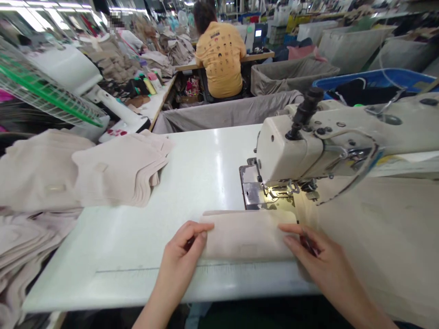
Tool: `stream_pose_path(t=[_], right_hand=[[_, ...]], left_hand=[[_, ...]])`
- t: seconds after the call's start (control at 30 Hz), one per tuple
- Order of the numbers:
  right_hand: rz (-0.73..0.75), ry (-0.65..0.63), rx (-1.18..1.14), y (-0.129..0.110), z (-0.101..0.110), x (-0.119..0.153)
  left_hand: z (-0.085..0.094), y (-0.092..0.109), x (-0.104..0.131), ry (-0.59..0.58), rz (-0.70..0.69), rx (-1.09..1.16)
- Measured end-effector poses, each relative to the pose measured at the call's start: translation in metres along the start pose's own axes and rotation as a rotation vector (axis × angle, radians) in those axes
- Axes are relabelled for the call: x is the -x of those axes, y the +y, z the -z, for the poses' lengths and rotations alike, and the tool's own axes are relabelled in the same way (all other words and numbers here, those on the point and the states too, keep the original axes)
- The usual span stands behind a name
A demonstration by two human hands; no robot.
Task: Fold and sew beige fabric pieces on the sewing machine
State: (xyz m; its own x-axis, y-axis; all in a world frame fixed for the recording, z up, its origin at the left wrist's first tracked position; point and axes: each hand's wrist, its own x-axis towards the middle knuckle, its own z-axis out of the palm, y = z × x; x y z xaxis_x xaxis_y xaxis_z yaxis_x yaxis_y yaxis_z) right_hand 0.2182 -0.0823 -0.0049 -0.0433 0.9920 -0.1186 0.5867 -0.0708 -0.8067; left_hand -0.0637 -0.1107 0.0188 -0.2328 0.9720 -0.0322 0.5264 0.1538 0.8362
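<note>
A folded beige fabric piece lies flat on the white sewing table, just in front of the sewing machine. My left hand pinches its left edge between thumb and forefinger. At the opposite edge, my right hand has thumb and forefinger closed on the cloth. Something small and dark shows inside the curled fingers of that hand; its kind is hard to make out. The machine's metal needle plate sits right behind the fabric, lit by a small lamp near the presser foot.
Stacked beige fabric pieces lie at the table's left, with more layers hanging lower. A white fan stands behind them. More beige cloth spreads at right. Beyond the table are a grey cloth bin and a seated person.
</note>
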Motion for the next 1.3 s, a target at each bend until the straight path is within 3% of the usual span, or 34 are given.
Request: stream_pose_path(t=[0.2, 0.4, 0.6, 1.03, 1.3], right_hand=[[0.036, -0.02, 0.03, 0.006, -0.002, 0.0], [0.03, 0.049, 0.035, -0.002, -0.009, 0.003], [0.075, -0.024, 0.102, 0.01, -0.008, 0.001], [0.089, 0.059, 0.137, 0.009, -0.01, 0.004], [0.127, 0.017, 0.148, 0.02, -0.007, -0.002]], left_hand=[[-0.007, -0.004, 0.006, 0.031, -0.067, -0.051], [-0.01, -0.008, 0.005, 0.051, -0.115, -0.114], [-0.011, -0.009, 0.002, 0.069, -0.179, -0.174], [-0.013, -0.009, 0.0, 0.053, -0.144, -0.187], [-0.013, -0.009, -0.001, 0.058, -0.151, -0.194]])
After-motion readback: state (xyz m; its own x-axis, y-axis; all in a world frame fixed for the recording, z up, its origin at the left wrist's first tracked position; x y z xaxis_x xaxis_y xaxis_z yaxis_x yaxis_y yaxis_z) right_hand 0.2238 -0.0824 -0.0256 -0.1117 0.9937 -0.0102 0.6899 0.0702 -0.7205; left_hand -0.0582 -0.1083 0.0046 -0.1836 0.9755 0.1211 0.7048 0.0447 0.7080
